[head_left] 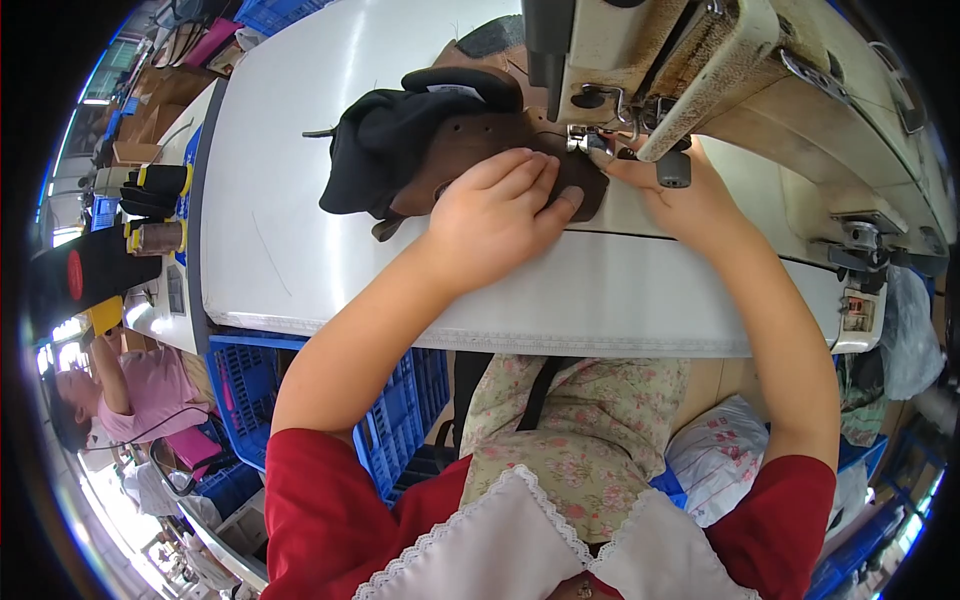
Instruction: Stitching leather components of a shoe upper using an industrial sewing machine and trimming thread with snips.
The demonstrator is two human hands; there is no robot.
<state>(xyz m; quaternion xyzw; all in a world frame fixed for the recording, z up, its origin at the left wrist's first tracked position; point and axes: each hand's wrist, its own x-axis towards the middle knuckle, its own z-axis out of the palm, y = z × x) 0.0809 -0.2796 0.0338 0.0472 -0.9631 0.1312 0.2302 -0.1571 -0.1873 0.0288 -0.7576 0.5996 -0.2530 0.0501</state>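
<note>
A brown leather-like piece with black soft fabric bunched at its left lies on the sewing machine's white bed. Part of it sits beneath the metal presser foot. My left hand is closed on the brown piece, its fingers together on top and its thumb near the front edge. At the piece's right edge, close to the presser foot, my right hand has its fingertips closed on the material. The machine head partly hides the right fingers.
The sewing machine's arm overhangs the right side of the white table. Thread spools stand at the left. Below the table edge are blue crates and a white plastic bag. Another person in pink sits at far left.
</note>
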